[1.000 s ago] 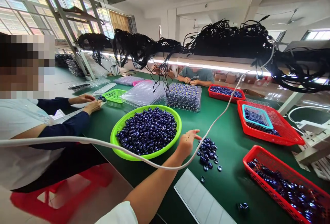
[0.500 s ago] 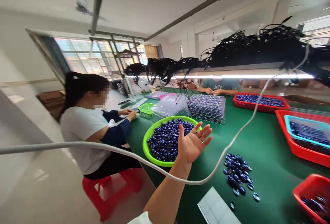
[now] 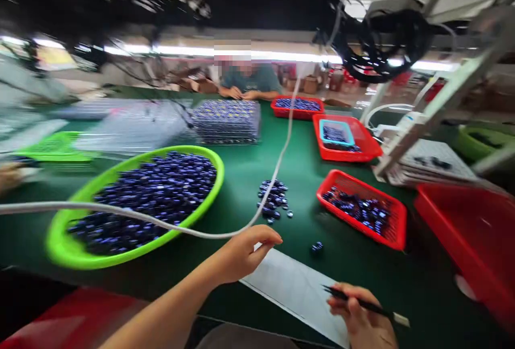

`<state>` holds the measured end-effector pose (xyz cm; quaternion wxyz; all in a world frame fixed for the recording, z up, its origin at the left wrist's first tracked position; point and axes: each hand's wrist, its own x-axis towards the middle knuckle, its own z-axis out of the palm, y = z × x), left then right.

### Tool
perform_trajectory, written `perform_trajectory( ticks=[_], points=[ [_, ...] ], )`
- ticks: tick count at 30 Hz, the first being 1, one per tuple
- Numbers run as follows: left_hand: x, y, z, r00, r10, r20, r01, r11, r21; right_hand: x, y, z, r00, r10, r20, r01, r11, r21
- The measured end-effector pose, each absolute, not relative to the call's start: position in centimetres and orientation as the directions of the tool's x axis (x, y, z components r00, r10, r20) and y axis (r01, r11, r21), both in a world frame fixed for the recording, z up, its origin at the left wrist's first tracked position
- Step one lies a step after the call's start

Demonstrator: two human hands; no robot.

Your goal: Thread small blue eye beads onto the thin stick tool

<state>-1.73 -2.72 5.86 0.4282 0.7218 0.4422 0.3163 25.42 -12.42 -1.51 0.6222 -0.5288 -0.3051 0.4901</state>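
My left hand (image 3: 247, 255) hovers over the far left end of a white board (image 3: 295, 290) on the green table. Its fingers are bent together, the thumb is a little apart, and nothing shows between them. My right hand (image 3: 364, 311) is closed around black tweezers (image 3: 368, 304) with a pale rear end, their tips pointing left over the board's right side. A small cluster of shiny dark blue oval pieces (image 3: 317, 247) lies beyond the board. Farther off is a loose pile of the same pieces (image 3: 273, 199).
A large green basin (image 3: 219, 177) full of blue pieces stands left. Red baskets (image 3: 398, 231) and trays line the right. A white cable (image 3: 225, 236) hangs across my view. Stacked clear trays (image 3: 227, 129) stand at the back; a co-worker (image 3: 249, 81) sits opposite, and another's hand shows far left.
My view has turned right. My left hand, spread palm up by the green basin before, is now bent over the white board. My right hand with the tweezers has come into view.
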Motion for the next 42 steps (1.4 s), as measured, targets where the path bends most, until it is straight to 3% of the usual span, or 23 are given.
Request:
perform_trajectory(
  ticks=[4,8,16,25,32,42],
  points=[
    [3.0,-2.5,4.3,0.605,0.782,0.149,0.466,-0.500,0.730,26.9,-11.5,-3.0,0.487,0.873,-0.040,-0.197,0.065,-0.978],
    [7.0,-0.6,1.9,0.597,0.793,0.122,0.607,-0.546,0.578,26.9,-11.5,-4.1,0.557,0.830,-0.001,-0.185,0.123,-0.975],
    [7.0,1.3,-1.5,0.544,0.811,0.214,0.497,-0.517,0.697,26.8,-11.9,-4.0,0.521,0.852,0.045,-0.144,0.140,-0.980],
    [9.3,0.9,-0.2,0.611,0.782,0.122,0.599,-0.558,0.574,26.4,-11.8,-3.5,0.543,0.839,0.037,-0.133,0.130,-0.983],
    [9.3,0.9,-0.9,0.607,0.780,0.152,0.538,-0.544,0.644,26.2,-11.9,-3.0,0.553,0.833,0.032,-0.114,0.113,-0.987],
    [8.1,0.9,-0.5,0.671,0.725,0.153,0.511,-0.602,0.614,26.5,-11.8,-2.9,0.537,0.844,-0.005,-0.115,0.067,-0.991]
  ],
)
